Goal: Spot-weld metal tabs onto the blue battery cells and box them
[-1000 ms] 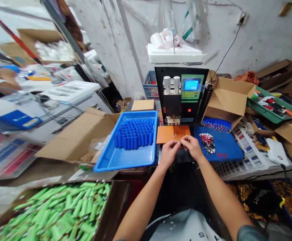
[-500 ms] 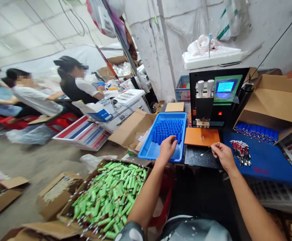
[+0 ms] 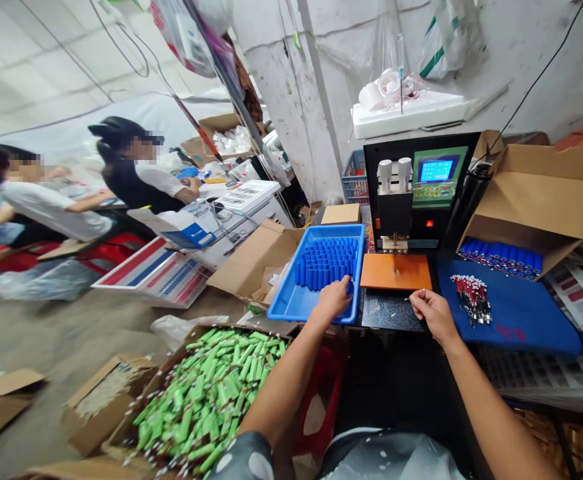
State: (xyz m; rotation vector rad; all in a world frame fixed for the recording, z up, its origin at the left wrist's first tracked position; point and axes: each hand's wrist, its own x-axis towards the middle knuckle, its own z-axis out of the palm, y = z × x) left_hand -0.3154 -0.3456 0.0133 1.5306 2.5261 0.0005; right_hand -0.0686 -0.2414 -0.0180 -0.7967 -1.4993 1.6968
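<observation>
My left hand [image 3: 333, 300] is low over the right side of the blue tray [image 3: 282, 308], close to rows of upright blue battery cells [image 3: 324, 261]. Its fingers are bent and pinched together, and whatever lies between them is hidden. My right hand [image 3: 430, 309] pinches a thin wire lead [image 3: 408, 299] above the black bench edge. Just beyond that hand is the orange plate [image 3: 395, 272] beneath the head of a black spot welder [image 3: 395, 207]. To its right, a bundle of red and black wire leads [image 3: 471, 297] with white ends lies on a blue mat [image 3: 526, 313].
A tilted carton [image 3: 536, 193] holds more blue cells at the right. At lower left, a box is heaped with green-wrapped batteries [image 3: 211, 393]. An open carton [image 3: 254, 260] stands left of the tray. Co-workers [image 3: 136, 163] sit at a bench on the left.
My left hand has shifted right and slightly nearer within the tray. My right hand still pinches the wire lead, which shows less now. The whole view has shifted a little.
</observation>
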